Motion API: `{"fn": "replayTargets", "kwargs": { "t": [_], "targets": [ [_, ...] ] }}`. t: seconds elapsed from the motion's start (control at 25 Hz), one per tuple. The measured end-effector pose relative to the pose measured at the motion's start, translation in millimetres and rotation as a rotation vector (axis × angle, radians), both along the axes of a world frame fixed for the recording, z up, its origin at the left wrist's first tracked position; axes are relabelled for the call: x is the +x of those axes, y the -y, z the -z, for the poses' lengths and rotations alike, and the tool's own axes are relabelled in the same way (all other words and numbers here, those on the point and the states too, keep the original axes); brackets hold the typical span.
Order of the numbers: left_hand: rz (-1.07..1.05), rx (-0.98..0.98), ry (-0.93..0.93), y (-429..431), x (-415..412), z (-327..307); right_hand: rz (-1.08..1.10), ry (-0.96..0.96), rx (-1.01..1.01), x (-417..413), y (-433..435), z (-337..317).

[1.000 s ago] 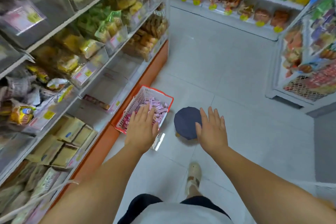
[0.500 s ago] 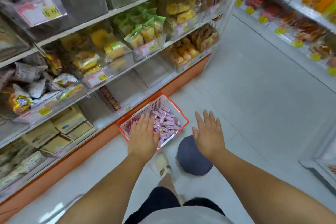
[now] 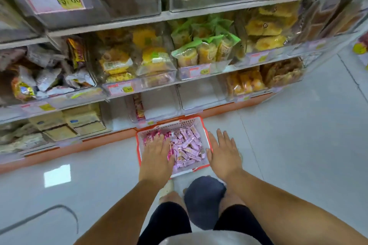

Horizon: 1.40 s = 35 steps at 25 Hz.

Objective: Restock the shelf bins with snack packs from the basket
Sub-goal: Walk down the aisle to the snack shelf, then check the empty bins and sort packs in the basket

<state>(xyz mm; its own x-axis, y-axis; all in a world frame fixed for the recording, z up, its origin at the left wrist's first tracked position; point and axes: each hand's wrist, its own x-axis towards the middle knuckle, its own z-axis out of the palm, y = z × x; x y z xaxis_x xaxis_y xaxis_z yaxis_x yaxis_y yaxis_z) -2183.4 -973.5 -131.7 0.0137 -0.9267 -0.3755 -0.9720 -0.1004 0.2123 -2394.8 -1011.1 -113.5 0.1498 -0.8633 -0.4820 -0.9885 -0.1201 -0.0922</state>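
Two hands are out in front of me, both flat and holding nothing. From the left: the shelf (image 3: 111, 25) now faces me squarely, where half a second ago it ran off at a slant. On its lowest level a clear bin (image 3: 159, 103) sits straight behind the basket, with a thin row of red packs against its left wall. My left hand (image 3: 157, 155) has moved from the basket's near corner to lie palm down over the left half of the load, fingers straight and spread; I cannot tell whether it touches the packs. The basket (image 3: 175, 125), white with a red rim, stands on the floor (image 3: 298, 125) just in front of the shelf's orange base, and now lies dead ahead instead of off to my left. The pink snack packs (image 3: 189, 145) fill it in a loose heap. My right hand (image 3: 224, 152), earlier well clear of the basket, hovers just beside its right rim, fingers straight, thumb close to the edge. A dark blue round thing (image 3: 205, 197) now shows between my knees
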Motion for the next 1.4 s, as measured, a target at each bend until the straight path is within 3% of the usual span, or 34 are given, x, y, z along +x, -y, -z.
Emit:
{"fn": "replayTargets", "kwargs": {
  "t": [0.16, 0.44, 0.76, 0.96, 1.24, 1.32, 1.4],
  "targets": [
    [-0.273, 0.060, -0.039, 2, -46, 43, -0.244, -0.027, 0.097, -25, 49, 47],
    [-0.392, 0.183, -0.118, 2, -100, 150, -0.409, -0.032, 0.173, -50, 92, 163],
    [-0.357, 0.321, -0.186, 42, -91, 359, -0.498, 0.023, 0.246, -37, 110, 364],
    [-0.301, 0.333, -0.173, 57, -89, 457, -0.542, -0.002, 0.308, -26, 122, 455],
    [-0.167, 0.171, -0.067, 69, -95, 508, -0.610, 0.018, 0.206, -23, 111, 501],
    [-0.189, 0.099, -0.152, 67, -96, 507, -0.581, 0.040, 0.108, -21, 109, 509],
    [-0.316, 0.057, -0.382, 56, -94, 495, -0.563, 0.055, 0.103, -24, 105, 512]
  ]
}}
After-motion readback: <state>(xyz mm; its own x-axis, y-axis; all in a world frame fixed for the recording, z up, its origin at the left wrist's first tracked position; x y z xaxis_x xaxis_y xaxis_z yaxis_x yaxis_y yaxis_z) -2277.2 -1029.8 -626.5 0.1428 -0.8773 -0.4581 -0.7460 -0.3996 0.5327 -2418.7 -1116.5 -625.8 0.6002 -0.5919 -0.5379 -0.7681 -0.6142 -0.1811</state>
